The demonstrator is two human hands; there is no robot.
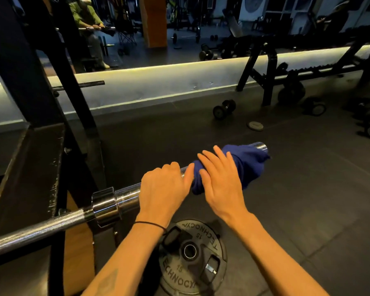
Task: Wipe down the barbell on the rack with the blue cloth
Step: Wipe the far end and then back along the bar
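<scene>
Barbell (pixel 124 198): chrome, resting on the black rack (pixel 30 167); its sleeve runs up and right to a bare end.
Blue cloth (pixel 247 165): draped over the sleeve near that end, bunched under the right hand.
Left hand (pixel 162 189): fingers curled over the bare sleeve just left of the cloth, thumb alongside; a thin black band sits on the wrist.
Right hand (pixel 220 178): palm down on the cloth, fingers extended and slightly spread, pressing it to the bar.
Weight plate (pixel 192 257): black, marked 15, flat on the floor below the wrists.
Dumbbell (pixel 224 109): on the floor, well apart.
</scene>
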